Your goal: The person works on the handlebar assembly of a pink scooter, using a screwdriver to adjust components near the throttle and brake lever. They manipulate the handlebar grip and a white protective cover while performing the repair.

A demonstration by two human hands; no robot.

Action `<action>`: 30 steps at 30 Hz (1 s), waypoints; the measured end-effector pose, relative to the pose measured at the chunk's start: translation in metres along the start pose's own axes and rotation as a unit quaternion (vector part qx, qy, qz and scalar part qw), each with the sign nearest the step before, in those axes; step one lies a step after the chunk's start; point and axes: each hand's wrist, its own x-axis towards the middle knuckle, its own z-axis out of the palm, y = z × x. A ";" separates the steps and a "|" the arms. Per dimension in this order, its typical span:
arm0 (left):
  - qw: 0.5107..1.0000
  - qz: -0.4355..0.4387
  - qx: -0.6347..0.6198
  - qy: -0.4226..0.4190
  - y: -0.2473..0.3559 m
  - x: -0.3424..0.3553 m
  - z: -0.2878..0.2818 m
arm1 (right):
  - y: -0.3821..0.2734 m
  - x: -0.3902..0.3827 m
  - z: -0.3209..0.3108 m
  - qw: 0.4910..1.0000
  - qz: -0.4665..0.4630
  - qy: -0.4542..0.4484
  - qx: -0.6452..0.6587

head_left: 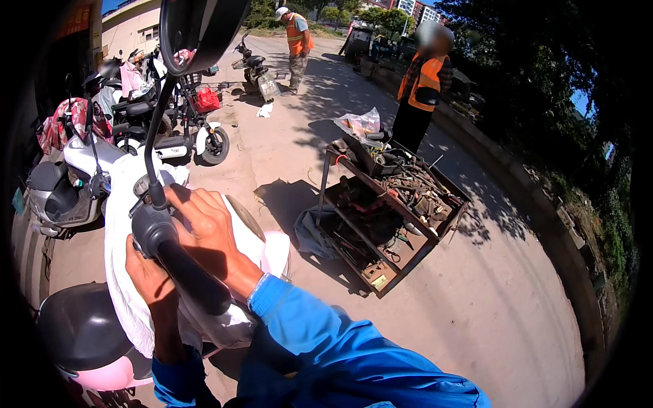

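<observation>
A scooter's handlebar fills the near left, with a black rubber grip [194, 275] pointing toward me. At the inner end of the grip sits a dark switch housing [151, 223]. My left hand [146, 275] is closed on the housing from its lower left side. From the other side, my right hand [214, 234] is closed against it with bent fingers, the thumb partly hidden. The stem of a rear-view mirror [197, 37] rises from the housing. A white cloth [126, 285] drapes over the scooter's front, beside a black seat [85, 323] and pink bodywork [105, 374].
A rusty metal tool cart [428, 234] loaded with tools and parts stands to the right. Parked scooters [173, 129] line the left. Two people in orange vests stand farther off, one [296, 41] beside a scooter [258, 71]. A low curb [517, 183] runs along the right.
</observation>
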 end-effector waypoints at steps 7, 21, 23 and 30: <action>0.997 0.041 -0.059 0.010 -0.019 -0.004 0.005 | -0.002 -0.004 -0.001 1.000 0.016 -0.014 0.010; 0.976 -0.059 -0.186 0.095 0.007 0.004 -0.016 | -0.034 -0.023 0.001 0.987 0.141 -0.032 0.064; 0.985 -0.074 -0.148 0.039 0.016 0.005 -0.034 | -0.055 -0.045 0.003 0.975 0.185 -0.086 0.090; 0.989 -0.101 -0.097 -0.049 0.056 0.006 -0.018 | -0.087 -0.072 0.022 0.856 0.383 -0.130 0.321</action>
